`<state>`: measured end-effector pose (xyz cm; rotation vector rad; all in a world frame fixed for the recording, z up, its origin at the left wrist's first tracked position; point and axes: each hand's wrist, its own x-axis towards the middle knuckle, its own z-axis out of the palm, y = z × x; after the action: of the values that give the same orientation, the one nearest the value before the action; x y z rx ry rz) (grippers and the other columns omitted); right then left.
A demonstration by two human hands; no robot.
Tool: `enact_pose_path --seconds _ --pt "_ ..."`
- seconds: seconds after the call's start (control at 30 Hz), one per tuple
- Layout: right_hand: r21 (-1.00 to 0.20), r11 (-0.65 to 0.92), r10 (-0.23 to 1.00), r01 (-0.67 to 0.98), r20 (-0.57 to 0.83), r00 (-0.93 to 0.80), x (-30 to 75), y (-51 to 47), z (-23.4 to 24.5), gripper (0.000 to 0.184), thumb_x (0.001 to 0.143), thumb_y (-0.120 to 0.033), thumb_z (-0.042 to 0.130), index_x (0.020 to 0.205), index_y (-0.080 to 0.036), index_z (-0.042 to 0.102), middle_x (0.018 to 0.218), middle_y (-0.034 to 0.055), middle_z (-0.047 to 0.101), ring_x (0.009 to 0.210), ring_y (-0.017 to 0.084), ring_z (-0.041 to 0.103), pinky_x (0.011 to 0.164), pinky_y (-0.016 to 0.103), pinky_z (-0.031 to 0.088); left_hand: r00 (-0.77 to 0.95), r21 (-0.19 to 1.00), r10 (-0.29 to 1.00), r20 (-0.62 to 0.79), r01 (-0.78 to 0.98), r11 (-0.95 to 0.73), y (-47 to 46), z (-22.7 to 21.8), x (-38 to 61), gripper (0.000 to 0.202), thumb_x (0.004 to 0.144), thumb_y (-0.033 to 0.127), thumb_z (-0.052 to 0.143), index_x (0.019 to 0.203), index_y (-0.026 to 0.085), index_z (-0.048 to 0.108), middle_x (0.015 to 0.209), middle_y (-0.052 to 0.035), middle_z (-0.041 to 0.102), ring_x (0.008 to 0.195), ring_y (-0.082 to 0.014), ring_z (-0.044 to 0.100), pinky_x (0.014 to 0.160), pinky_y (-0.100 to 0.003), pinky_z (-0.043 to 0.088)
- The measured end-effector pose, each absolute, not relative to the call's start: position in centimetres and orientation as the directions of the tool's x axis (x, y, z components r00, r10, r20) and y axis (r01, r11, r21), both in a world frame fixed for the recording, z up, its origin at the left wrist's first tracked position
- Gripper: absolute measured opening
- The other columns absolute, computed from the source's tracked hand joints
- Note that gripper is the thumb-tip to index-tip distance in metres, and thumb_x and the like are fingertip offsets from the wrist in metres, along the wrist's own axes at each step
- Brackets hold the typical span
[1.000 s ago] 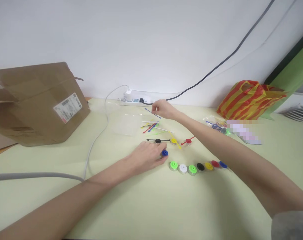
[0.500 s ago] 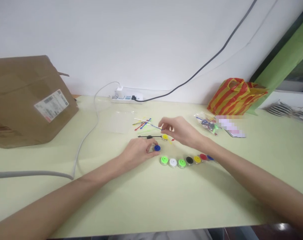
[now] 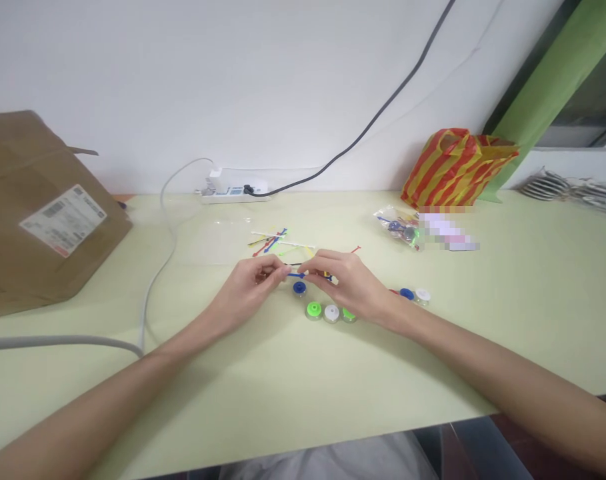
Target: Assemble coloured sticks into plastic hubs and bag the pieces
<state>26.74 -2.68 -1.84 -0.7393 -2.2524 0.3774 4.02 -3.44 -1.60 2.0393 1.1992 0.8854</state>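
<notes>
Between my two hands is a blue arrow-shaped pointer. My left hand pinches its left end, and my right hand grips it from the right. Just below sits a round base with a blue top, touched by neither hand. A green-topped base and a white-topped base stand in a row nearer me, with another green one partly behind my right hand. Past my right wrist are a blue-topped base and a white one. My right hand hides part of the row.
Loose coloured pointers lie in a pile beyond my hands. A plastic packet of parts is at the right, before a striped bag. A cardboard box stands left. A power strip lies against the wall.
My left hand has let go of the blue-topped base, which now stands on the table. Both hands have come together on the blue pointer. The camera view has shifted.
</notes>
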Motion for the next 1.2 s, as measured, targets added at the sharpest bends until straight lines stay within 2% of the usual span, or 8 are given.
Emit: enact_pose_path --seconds 0.13,0.27,0.4,0.6,0.77,0.93,1.03,1.2 --pt "-0.350 0.834 0.549 0.427 0.598 -0.583 27.6 -2.4 -2.3 0.014 0.099 -0.016 0.055 0.104 -0.018 0.068 0.090 0.0046 0.068 0.071 0.013 0.061 0.065 0.024 0.045 0.322 0.740 0.909 0.263 0.537 -0.404 -3.4 -1.4 3.8 0.037 0.100 0.046 0.050 0.077 0.017 0.056 0.066 0.0039 0.045 0.062 -0.0106 0.040 0.056 -0.024 0.032" --pt "-0.198 0.864 0.480 0.463 0.602 -0.639 28.5 -1.9 -2.8 0.023 0.103 -0.019 0.047 0.109 -0.019 0.069 0.095 0.0073 0.068 0.071 0.013 0.061 0.063 0.025 0.044 0.310 0.647 0.892 0.330 0.614 -0.453 -3.5 -1.7 3.7 0.031 0.099 0.041 0.050 0.081 0.017 0.058 0.072 0.0020 0.056 0.065 -0.0118 0.046 0.060 -0.025 0.035" --pt "-0.112 0.862 0.469 0.494 0.543 -0.696 28.9 -1.9 -2.8 0.028 0.104 -0.019 0.043 0.114 -0.019 0.069 0.098 0.0091 0.069 0.074 0.015 0.062 0.063 0.027 0.044 0.379 0.508 0.848 0.371 0.681 -0.527 -3.4 -2.0 3.4 0.026 0.099 0.037 0.051 0.082 0.019 0.058 0.077 0.0010 0.062 0.067 -0.0125 0.049 0.064 -0.025 0.038" --pt "0.025 0.864 0.417 0.504 0.526 -0.741 29.3 -1.8 -2.1 0.033 0.105 -0.015 0.039 0.111 -0.017 0.071 0.092 0.0099 0.068 0.077 0.018 0.058 0.064 0.030 0.040 0.472 0.492 0.818 0.328 0.654 -0.575 -3.2 -2.0 2.8 0.023 0.099 0.037 0.053 0.092 0.019 0.066 0.078 0.0016 0.066 0.066 -0.0118 0.051 0.063 -0.025 0.040" --pt "0.053 0.867 0.406 0.495 0.501 -0.764 29.5 -1.5 -1.9 0.031 0.105 -0.017 0.041 0.108 -0.019 0.072 0.088 0.0091 0.065 0.077 0.018 0.054 0.066 0.031 0.038 0.528 0.441 0.751 0.397 0.608 -0.661 -3.3 -2.1 3.0 0.026 0.101 0.033 0.050 0.107 0.021 0.072 0.088 -0.0016 0.072 0.071 -0.0126 0.058 0.069 -0.025 0.045" --pt "0.066 0.874 0.380 0.482 0.527 -0.760 29.5 -1.4 -2.5 0.035 0.103 -0.011 0.040 0.118 -0.022 0.069 0.091 0.0087 0.064 0.083 0.019 0.053 0.073 0.033 0.040 0.589 0.392 0.674 0.446 0.548 -0.739 -3.3 -1.6 2.6 0.030 0.103 0.032 0.047 0.106 0.022 0.075 0.082 -0.0028 0.071 0.076 -0.0149 0.059 0.072 -0.027 0.045" --pt "0.077 0.886 0.354 0.458 0.526 -0.773 29.3 -1.4 -2.8 0.039 0.102 -0.007 0.038 0.120 -0.022 0.069 0.091 0.0079 0.063 0.082 0.019 0.052 0.073 0.032 0.039 0.624 0.371 0.661 0.416 0.547 -0.750 -3.2 -1.3 2.3 0.029 0.103 0.030 0.048 0.107 0.023 0.075 0.082 -0.0026 0.067 0.076 -0.0147 0.059 0.071 -0.026 0.044" --pt "0.028 0.910 0.371 0.413 0.387 -0.844 29.1 -1.6 -2.4 0.033 0.102 -0.013 0.045 0.123 -0.021 0.070 0.090 0.0077 0.063 0.083 0.020 0.051 0.075 0.033 0.038 0.737 0.247 0.615 0.279 0.564 -0.788 -3.0 -1.1 1.9 0.033 0.105 0.025 0.041 0.113 0.023 0.073 0.089 -0.0053 0.065 0.081 -0.0163 0.061 0.075 -0.028 0.044"
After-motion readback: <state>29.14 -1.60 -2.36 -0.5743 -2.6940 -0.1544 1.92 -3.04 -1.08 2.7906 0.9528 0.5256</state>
